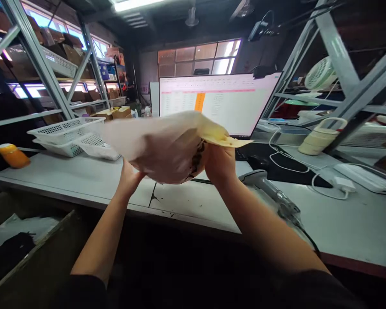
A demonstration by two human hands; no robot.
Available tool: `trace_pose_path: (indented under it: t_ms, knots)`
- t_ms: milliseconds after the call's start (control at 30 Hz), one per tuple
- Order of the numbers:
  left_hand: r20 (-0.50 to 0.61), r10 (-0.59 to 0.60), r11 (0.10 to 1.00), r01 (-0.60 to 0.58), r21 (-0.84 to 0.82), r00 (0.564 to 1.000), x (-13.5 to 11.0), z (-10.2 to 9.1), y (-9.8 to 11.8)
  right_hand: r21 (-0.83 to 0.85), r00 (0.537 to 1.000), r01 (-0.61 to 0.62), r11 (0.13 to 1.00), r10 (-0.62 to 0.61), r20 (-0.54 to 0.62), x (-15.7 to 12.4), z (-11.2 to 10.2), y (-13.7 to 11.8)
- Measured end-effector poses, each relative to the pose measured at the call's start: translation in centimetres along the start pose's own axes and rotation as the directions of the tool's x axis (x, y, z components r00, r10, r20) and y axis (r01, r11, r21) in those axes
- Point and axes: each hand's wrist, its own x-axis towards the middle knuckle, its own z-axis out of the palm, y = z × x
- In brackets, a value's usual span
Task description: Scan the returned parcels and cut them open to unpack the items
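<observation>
I hold a translucent plastic bag point(161, 143) up in front of me with both hands, above the grey table point(83, 178). It is blurred by motion and shows something dark and yellow inside near its right end. My left hand point(128, 176) grips the bag's underside on the left. Closed on the right end is my right hand point(219, 162), just below a yellowish flap point(227, 139) that sticks out.
A monitor point(238, 101) with a spreadsheet stands behind the bag. White mesh baskets point(64, 133) sit at the left, a handheld scanner point(270, 193) and white cables at the right. Metal shelving flanks both sides. A carton point(19, 249) with bagged items lies below left.
</observation>
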Motion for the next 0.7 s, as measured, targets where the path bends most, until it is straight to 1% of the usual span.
trace_pose_path:
  t_ms: [33,67,100,133,167,200,233,267,300,333,367,400,433,500,533,567,600,633,700]
  knots:
    - [-0.033,0.023,0.999,-0.025,-0.04,0.999,0.8,-0.5,1.5,0.089,0.999,-0.052,0.995,0.052,0.008,0.0,0.2,0.1]
    - [-0.062,0.037,0.996,-0.041,-0.078,0.997,1.5,-1.1,2.9,0.156,0.991,-0.129,0.979,0.122,0.051,-0.1,0.0,0.5]
    - [-0.086,0.046,0.994,-0.054,-0.091,0.995,1.9,-1.8,4.2,0.182,0.972,-0.224,0.958,0.205,0.117,-0.3,-0.6,1.0]
    - [-0.107,0.058,0.996,-0.064,-0.054,0.993,2.2,-2.6,5.4,0.165,0.938,-0.324,0.932,0.294,0.183,-0.6,-1.4,1.7]
    - [-0.11,0.081,0.997,-0.079,0.017,0.991,2.3,-3.5,6.4,0.121,0.898,-0.412,0.903,0.379,0.224,-0.9,-2.4,2.2]
    - [-0.085,0.114,0.989,-0.105,0.108,0.99,2.3,-4.3,7.2,0.073,0.862,-0.478,0.876,0.451,0.231,-1.2,-3.6,2.7]
    - [-0.029,0.152,0.969,-0.143,0.203,0.988,2.2,-4.9,7.9,0.038,0.84,-0.518,0.854,0.5,0.212,-1.4,-4.8,3.0]
    - [0.057,0.182,0.937,-0.191,0.293,0.982,2.1,-5.4,8.4,0.022,0.836,-0.53,0.848,0.518,0.181,-1.6,-5.8,3.0]
    - [0.161,0.2,0.896,-0.246,0.369,0.967,1.9,-5.7,8.8,0.021,0.85,-0.512,0.859,0.503,0.155,-1.7,-6.6,2.8]
    - [0.265,0.203,0.85,-0.304,0.43,0.943,1.6,-5.8,9.2,0.02,0.873,-0.472,0.881,0.464,0.152,-1.9,-7.1,2.4]
    - [0.359,0.183,0.804,-0.349,0.482,0.915,1.3,-5.8,9.5,0.009,0.889,-0.428,0.904,0.42,0.181,-2.1,-7.4,1.9]
    - [0.431,0.144,0.762,-0.378,0.526,0.891,1.0,-5.5,9.7,-0.016,0.889,-0.399,0.917,0.391,0.238,-2.3,-7.4,1.3]
    - [0.474,0.095,0.726,-0.386,0.569,0.875,0.7,-5.2,9.9,-0.05,0.873,-0.389,0.92,0.386,0.299,-2.5,-7.3,0.7]
    - [0.485,0.013,0.676,-0.365,0.641,0.875,0.0,-4.5,10.2,-0.117,0.816,-0.427,0.897,0.438,0.378,-2.9,-6.8,0.0]
    - [0.472,-0.007,0.663,-0.349,0.662,0.882,-0.2,-4.3,10.2,-0.129,0.794,-0.459,0.879,0.471,0.385,-3.1,-6.7,-0.1]
    - [0.459,-0.005,0.657,-0.343,0.671,0.888,-0.4,-4.2,10.1,-0.119,0.79,-0.482,0.868,0.49,0.37,-3.3,-6.6,0.0]
    - [0.452,0.018,0.655,-0.353,0.669,0.892,-0.6,-4.3,9.9,-0.093,0.803,-0.489,0.867,0.489,0.34,-3.5,-6.6,0.1]
    - [0.464,0.05,0.652,-0.381,0.656,0.885,-0.6,-4.5,9.5,-0.063,0.825,-0.48,0.875,0.475,0.305,-3.7,-6.7,0.4]
    - [0.523,0.148,0.63,-0.487,0.605,0.84,-0.5,-5.2,8.4,-0.029,0.873,-0.434,0.9,0.429,0.233,-4.0,-7.0,0.8]
